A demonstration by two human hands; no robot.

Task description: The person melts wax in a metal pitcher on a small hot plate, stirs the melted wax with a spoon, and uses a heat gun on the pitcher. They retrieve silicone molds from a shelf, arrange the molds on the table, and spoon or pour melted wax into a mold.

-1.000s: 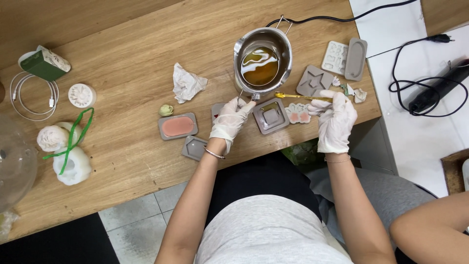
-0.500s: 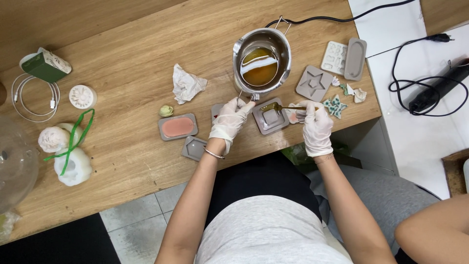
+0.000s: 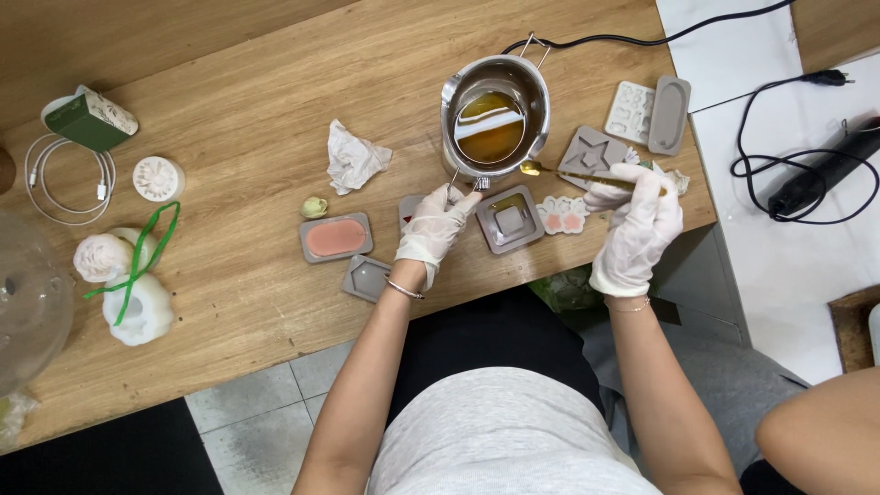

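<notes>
Both hands wear white gloves. My left hand grips the wire handle of a steel melting pot that holds amber liquid. My right hand holds a thin gold spoon whose bowl points at the pot's near rim. Just below the pot sits a square grey mould with a raised centre block. A pink flower-shaped piece lies right of it, and a grey star mould lies beyond the spoon.
A grey mould filled pink, a small hexagon mould and crumpled paper lie left of my left hand. White carved candles with a green ribbon, a cable coil, a green box. Two moulds top right; black cords on the white surface.
My right hand swung left over the flower piece, then back right and lifted the gold spoon toward the pot's rim. My left hand stayed on the pot handle.
</notes>
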